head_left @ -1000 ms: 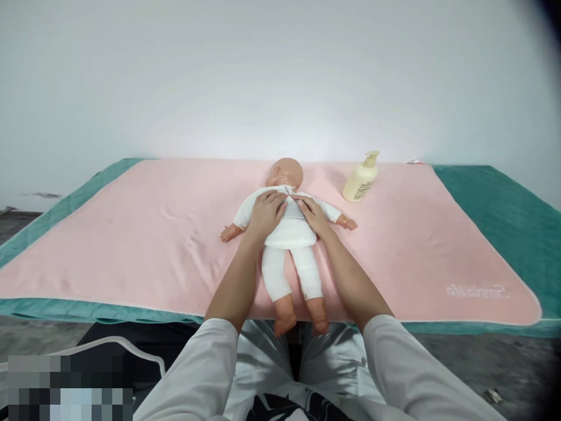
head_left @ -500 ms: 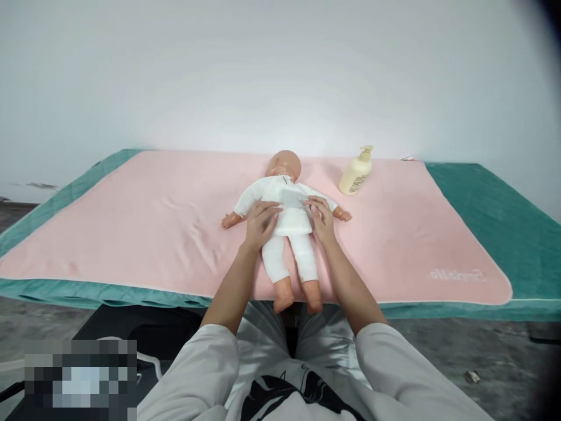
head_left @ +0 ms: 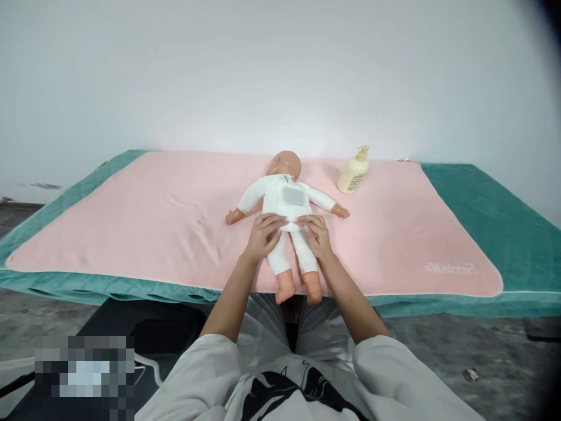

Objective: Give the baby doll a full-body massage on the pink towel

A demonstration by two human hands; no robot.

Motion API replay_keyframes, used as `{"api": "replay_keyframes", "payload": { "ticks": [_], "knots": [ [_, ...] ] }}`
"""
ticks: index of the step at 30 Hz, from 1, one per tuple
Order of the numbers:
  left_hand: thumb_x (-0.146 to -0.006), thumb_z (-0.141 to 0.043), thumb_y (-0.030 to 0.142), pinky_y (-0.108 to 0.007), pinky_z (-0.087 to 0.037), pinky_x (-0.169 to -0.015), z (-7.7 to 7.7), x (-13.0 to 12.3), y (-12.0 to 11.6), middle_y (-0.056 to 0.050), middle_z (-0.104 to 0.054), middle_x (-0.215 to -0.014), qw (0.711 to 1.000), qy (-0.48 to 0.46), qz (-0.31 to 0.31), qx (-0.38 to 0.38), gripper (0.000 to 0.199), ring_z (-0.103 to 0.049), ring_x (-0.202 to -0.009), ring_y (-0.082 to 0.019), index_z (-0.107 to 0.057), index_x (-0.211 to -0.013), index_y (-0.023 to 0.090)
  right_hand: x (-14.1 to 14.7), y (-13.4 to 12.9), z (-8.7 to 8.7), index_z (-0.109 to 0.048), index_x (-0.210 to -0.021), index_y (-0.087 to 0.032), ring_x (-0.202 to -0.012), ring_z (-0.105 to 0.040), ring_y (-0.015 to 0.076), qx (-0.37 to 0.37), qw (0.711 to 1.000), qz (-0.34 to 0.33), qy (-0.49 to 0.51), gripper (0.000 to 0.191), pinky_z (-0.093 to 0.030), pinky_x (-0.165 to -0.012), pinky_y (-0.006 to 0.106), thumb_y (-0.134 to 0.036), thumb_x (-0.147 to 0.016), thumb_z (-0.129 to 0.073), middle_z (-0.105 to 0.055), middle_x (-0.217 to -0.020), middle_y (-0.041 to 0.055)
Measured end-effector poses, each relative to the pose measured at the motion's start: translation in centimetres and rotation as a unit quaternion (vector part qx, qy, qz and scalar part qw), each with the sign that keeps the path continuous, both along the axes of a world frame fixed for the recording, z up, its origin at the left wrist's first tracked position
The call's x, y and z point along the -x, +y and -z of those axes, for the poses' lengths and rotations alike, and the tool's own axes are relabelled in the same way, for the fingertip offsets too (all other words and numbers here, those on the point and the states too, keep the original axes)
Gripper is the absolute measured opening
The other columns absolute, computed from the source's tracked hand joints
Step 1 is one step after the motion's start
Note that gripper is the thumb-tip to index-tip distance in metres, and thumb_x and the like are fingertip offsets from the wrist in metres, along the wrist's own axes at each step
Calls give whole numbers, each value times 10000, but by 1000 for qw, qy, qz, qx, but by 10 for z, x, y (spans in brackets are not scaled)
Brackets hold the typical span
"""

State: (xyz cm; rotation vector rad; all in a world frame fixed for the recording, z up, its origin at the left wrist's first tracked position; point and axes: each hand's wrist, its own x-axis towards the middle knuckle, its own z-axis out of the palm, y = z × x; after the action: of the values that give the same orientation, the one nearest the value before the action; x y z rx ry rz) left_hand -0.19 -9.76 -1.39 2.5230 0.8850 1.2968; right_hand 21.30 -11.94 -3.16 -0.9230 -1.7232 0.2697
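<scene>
A baby doll (head_left: 280, 199) with a white cloth body lies on a pink mat (head_left: 131, 222), its head toward the wall and its feet toward me. A grey rectangular patch (head_left: 292, 196) shows on its torso. My left hand (head_left: 265, 235) rests on the lower torso at the doll's left-hand side in view, fingers stretched inward. Opposite it, my right hand (head_left: 316, 235) lies on the same lower part, fingers also extended. The fingertips of both hands come close together near the middle, and neither hand grips anything.
A cream pump bottle (head_left: 352, 173) stands on the mat, right of the doll's head. Under the mat is a green padded surface (head_left: 473, 199) against a pale wall (head_left: 280, 76). A dark seat-like object (head_left: 153, 327) stands at lower left, beside a blurred-out patch.
Both hands have slid down the doll's torso toward its legs and closer to each other. The grey patch is now uncovered. The view has shifted slightly.
</scene>
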Motion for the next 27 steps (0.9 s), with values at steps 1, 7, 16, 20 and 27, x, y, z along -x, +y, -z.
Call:
{"api": "replay_keyframes", "payload": {
  "ticks": [1, 7, 16, 20, 27],
  "knots": [
    [-949, -476, 268, -450, -427, -1010, -1, -1, 1, -55, -691, -1203, 1000, 3, 1, 8, 294, -553, -1140, -225, -668, -1169, 231, 0, 1, 0, -729, -1049, -267, -1059, -611, 219, 5, 1000, 3, 3, 336, -447, -964, 458, -363, -1000, -411, -717, -1079, 52],
    [-951, -488, 302, -452, -417, -999, -4, -2, 3, -57, -706, -1161, 998, 12, -4, 61, 263, -582, -1112, -223, -687, -1101, 220, 2, 7, 3, -730, -990, -258, -1021, -621, 211, 41, 999, 14, 15, 348, -445, -953, 443, -355, -1010, -396, -731, -1003, 42],
    [-916, -556, 374, -429, -474, -869, -11, -13, 30, -53, -715, -857, 999, -16, -18, 28, 233, -615, -877, -210, -698, -838, 205, 5, 30, -6, -717, -833, -236, -861, -613, 203, -21, 1000, 10, 11, 386, -456, -846, 417, -395, -999, -408, -696, -841, 44],
    [-927, -531, 342, -423, -482, -881, -16, -20, 34, -61, -717, -918, 1000, -25, -11, -4, 233, -601, -931, -209, -708, -853, 210, 7, 37, -9, -718, -881, -231, -884, -624, 209, -48, 998, 9, 33, 371, -450, -859, 425, -402, -995, -409, -704, -894, 55],
    [-945, -512, 291, -408, -488, -828, -10, -18, 33, -50, -730, -867, 1000, -23, -5, 6, 247, -602, -867, -198, -721, -848, 204, 10, 42, -7, -720, -758, -236, -815, -636, 201, 14, 999, 13, 43, 403, -475, -863, 425, -429, -979, -443, -709, -789, 38]
  ]
}}
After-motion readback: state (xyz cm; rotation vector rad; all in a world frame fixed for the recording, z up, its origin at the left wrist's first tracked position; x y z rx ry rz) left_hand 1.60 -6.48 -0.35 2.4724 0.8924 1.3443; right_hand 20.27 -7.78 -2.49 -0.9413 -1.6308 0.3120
